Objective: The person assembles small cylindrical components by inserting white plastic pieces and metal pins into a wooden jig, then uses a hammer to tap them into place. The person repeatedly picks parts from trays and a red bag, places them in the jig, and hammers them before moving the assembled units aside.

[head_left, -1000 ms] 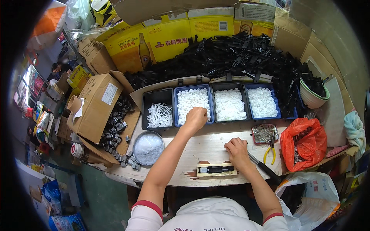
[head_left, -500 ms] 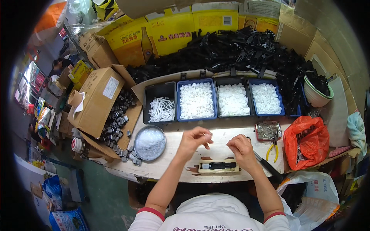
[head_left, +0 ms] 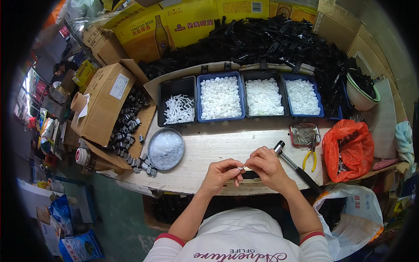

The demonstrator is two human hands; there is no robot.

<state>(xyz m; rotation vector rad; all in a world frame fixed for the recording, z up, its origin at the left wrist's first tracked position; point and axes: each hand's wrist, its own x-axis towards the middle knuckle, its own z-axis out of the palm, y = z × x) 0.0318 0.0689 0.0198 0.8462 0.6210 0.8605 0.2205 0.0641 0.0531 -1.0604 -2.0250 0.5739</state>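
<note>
My left hand (head_left: 221, 175) pinches a small white plastic piece (head_left: 240, 168) between thumb and fingertips. Against it, my right hand (head_left: 267, 167) is closed in a pinch, and whatever sits in its fingertips is too small to make out. Both hands meet above the front edge of the workbench. Behind and below them, a black part (head_left: 250, 174) shows only in part; the hands cover the rest of it and its holder. Just beyond the right hand lies a hammer (head_left: 300, 169) with a metal head and black handle.
Bins of white plastic parts (head_left: 220, 98) line the back, before a heap of black parts (head_left: 266, 48). A round dish (head_left: 166, 149) stands left, near a carton (head_left: 104, 105) spilling metal parts. Right are a tray of pins (head_left: 304, 133), yellow-handled pliers (head_left: 310, 160) and a red bag (head_left: 349, 150).
My hands, apart before, have come together at the fingertips over the black part and now hide most of its holder. The bench sits higher in view, and the hammer head has come into sight.
</note>
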